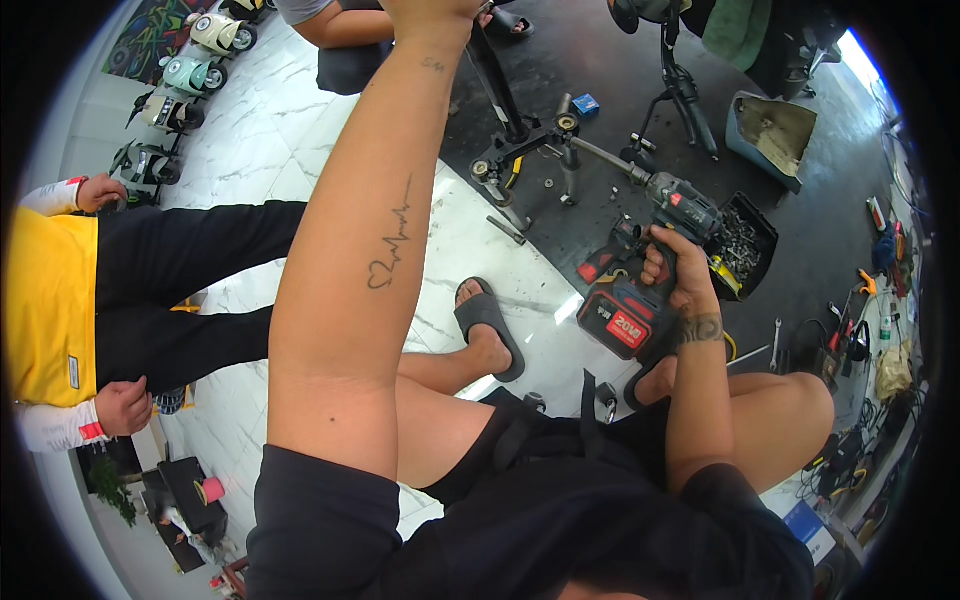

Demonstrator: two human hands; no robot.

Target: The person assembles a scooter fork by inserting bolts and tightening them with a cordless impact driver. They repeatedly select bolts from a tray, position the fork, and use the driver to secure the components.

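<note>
My right hand (682, 268) is wrapped round the handle of a cordless impact wrench (686, 205) with a large black and red battery. From its nose a long metal extension (604, 158) points left to a front fork assembly (520, 145). The extension's tip lies close to one end of the fork's clamp; whether it sits on a bolt I cannot tell. A black steering tube (495, 85) rises from that clamp toward the top edge. Stretched far forward, my left hand (432, 12) is cut off by the top edge beside the tube, its fingers hidden.
A black bin of bolts (740, 245) stands right of the wrench, with a grey tub (770, 135) beyond. Another red-black power tool (612, 250) lies nearby. A person in yellow (55, 300) stands left; another person's arm (345, 25) is ahead. Tools and cables line the right.
</note>
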